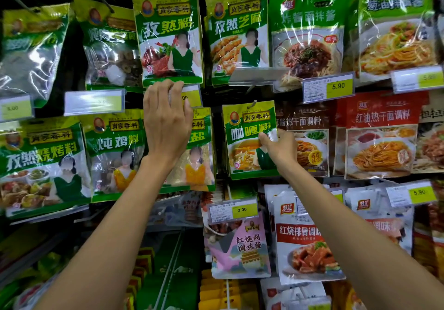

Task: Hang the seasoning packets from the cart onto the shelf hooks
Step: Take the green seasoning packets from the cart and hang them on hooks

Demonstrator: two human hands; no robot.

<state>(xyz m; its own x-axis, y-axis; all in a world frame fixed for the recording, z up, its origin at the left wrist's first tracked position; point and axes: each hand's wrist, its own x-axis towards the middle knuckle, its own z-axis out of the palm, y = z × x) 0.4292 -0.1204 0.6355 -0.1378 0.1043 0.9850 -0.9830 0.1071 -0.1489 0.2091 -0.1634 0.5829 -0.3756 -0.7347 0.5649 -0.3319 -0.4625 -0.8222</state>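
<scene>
While both hands are up at the shelf, step: seating a curry packet [247, 141] on its hook [252, 104], at 3 o'clock from frame centre; it looks all but hung.
Right hand [281, 148]: thumb and fingers pinch the packet's right edge.
Left hand [168, 120]: fingers curled over a price tag [192, 97] at its 12 o'clock.
Next move: likely slide the packet back, let go, and fetch another.
Hidden: cart out of view; the left hand covers half the salt packet [201, 160] and most of the tag.

left hand [167, 122] on tag [193, 97], right hand [281, 150] on packet [248, 127]
</scene>
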